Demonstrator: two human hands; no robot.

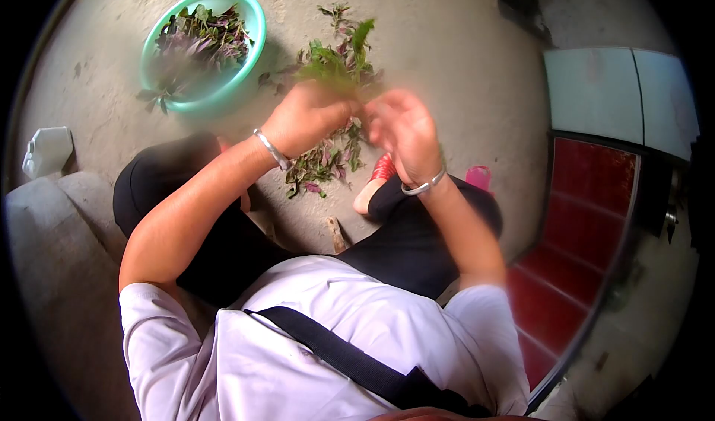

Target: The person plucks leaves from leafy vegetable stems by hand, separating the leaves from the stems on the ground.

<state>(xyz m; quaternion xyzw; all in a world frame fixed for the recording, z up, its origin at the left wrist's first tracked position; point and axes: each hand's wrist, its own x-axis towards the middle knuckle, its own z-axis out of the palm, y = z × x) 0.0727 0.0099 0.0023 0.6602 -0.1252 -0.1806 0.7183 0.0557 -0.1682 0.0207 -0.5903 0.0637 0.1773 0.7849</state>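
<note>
My left hand (313, 117) is closed round a bunch of leafy greens (334, 62), whose green tops stick out past the fingers, blurred. Close beside it, my right hand (406, 132) has its fingers bent toward the left one. Motion smears those fingers, so I cannot see whether they pinch anything. Below and between the hands, loose green and purple leaves (322, 166) lie on the floor. More purplish stems and leaves (339, 23) spread beyond the left hand. A turquoise basin (257, 26) at the upper left holds a heap of purple-green leaves (201, 40).
The bare concrete floor (462, 56) surrounds the leaves. A white plastic container (48, 151) stands at the far left. My bent knees flank the leaves, with a red sandal (383, 168) and a pink object (479, 177) near the right knee. Red tiles (588, 198) line the right side.
</note>
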